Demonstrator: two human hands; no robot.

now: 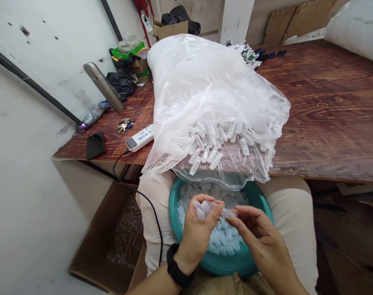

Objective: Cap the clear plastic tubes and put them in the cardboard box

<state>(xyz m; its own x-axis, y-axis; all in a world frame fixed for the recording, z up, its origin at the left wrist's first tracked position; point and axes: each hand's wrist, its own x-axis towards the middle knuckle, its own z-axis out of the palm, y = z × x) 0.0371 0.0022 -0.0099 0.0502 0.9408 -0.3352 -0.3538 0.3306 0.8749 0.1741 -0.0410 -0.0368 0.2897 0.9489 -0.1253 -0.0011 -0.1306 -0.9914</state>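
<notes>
Above a teal basin (174,205) my left hand (200,229) is closed round several small translucent white plastic tubes (201,211), their slanted ends showing between thumb and fingers. One longer tube (226,212) runs from the left thumb to my right hand (260,237), whose thumb and fingertips pinch its far end. Many similar white pieces (224,239) fill the basin, which rests between my legs. On the table edge, more tubes (215,160) spill from the mouth of a large clear plastic bag (192,78).
The wooden table (321,110) carries a phone (95,145), keys (125,124), a white power bank (141,138) with a black cable (149,200), and a grey flask (103,86). A cardboard box (91,250) with clear pieces inside stands at lower left.
</notes>
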